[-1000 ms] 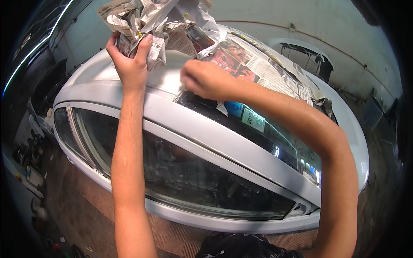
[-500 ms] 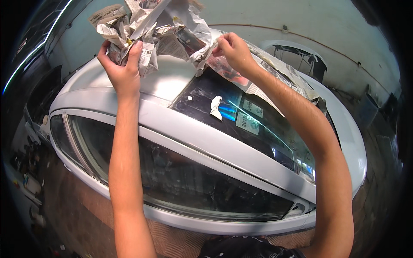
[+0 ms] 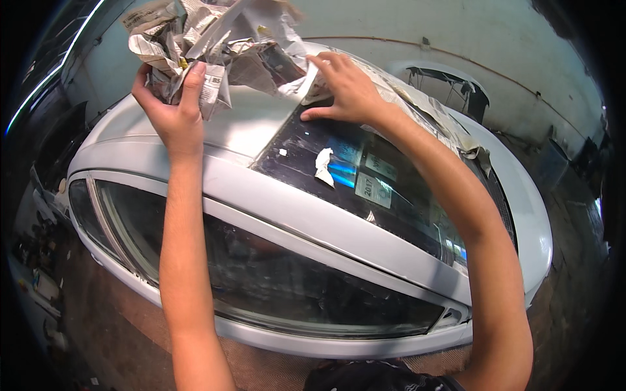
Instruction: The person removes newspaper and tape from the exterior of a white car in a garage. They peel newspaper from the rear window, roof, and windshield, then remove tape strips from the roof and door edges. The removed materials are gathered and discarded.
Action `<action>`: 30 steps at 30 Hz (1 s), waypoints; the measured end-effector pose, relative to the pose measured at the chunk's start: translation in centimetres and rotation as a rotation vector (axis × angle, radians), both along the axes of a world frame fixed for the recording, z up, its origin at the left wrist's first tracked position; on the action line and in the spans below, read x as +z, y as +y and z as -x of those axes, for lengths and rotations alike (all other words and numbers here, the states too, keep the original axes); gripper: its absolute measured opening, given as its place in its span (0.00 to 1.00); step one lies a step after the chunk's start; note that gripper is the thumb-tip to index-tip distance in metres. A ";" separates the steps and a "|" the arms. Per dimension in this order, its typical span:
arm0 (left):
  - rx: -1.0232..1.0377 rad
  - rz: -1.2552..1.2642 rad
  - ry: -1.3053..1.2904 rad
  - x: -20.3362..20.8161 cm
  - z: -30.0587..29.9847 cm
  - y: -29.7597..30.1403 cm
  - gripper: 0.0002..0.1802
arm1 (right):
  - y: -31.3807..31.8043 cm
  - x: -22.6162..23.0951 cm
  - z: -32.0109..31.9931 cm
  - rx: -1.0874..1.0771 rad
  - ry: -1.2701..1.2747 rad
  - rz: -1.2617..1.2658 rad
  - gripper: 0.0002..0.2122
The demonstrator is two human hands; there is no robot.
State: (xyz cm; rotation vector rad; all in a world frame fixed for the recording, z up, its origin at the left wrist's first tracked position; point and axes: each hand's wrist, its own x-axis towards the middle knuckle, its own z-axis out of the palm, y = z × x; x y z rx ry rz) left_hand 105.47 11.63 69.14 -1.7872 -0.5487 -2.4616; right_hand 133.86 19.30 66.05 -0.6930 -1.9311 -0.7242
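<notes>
Gripping: my left hand (image 3: 171,111) is closed tight around a crumpled wad of grey newsprint masking paper (image 3: 195,45), held up in the upper left of the frame, above the car roof.
Right hand: my right hand (image 3: 345,88) lies with fingers spread and mostly flat at upper centre; fingertips (image 3: 319,62) pinch the torn edge of the paper where it leaves the glass.
Car: a pale grey-white car body (image 3: 235,130) fills the middle, its dark windscreen (image 3: 365,176) half bared.
Leftovers: a small white scrap of paper or tape (image 3: 323,166) clings to the glass just below my right hand, near square stickers (image 3: 375,189).
Still masked: more newspaper sheeting (image 3: 430,111) runs along the windscreen's far edge toward the upper right.
Side glass: the dark curved side window (image 3: 280,280) sits low in the frame, uncovered.
Doing it well: I judge a low, slow pull along the glass is best, palm steadying the pane, so tape lifts whole instead of tearing.
Watch: fresh paint at the edges; I would peel away from it.
</notes>
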 end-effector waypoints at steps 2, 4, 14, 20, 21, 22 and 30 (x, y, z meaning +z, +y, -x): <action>-0.009 -0.005 -0.004 -0.3 -0.1 0.2 0.43 | 0.4 -0.5 0.2 -0.215 -0.170 -0.091 0.30; 0.023 -0.010 0.009 -0.1 -0.2 0.4 0.42 | 1.2 0.5 -0.3 -0.329 -0.352 -0.050 0.24; 0.039 -0.011 -0.007 0.0 -0.2 0.1 0.44 | 4.2 7.8 -6.5 -0.755 -0.582 -0.163 0.03; 0.042 -0.016 -0.006 -0.2 -0.5 0.6 0.43 | 4.9 11.9 -13.5 -0.923 -0.433 -0.161 0.02; 0.046 -0.010 -0.003 -0.3 -0.6 0.6 0.43 | 4.9 12.2 -14.7 -0.938 -0.407 -0.151 0.03; 0.061 -0.005 0.002 -0.1 -0.4 0.4 0.43 | 5.0 12.5 -15.5 -0.946 -0.377 -0.140 0.03; 0.124 0.027 0.053 0.3 -0.4 -0.7 0.43 | -0.1 16.8 -26.4 -0.962 0.118 0.039 0.06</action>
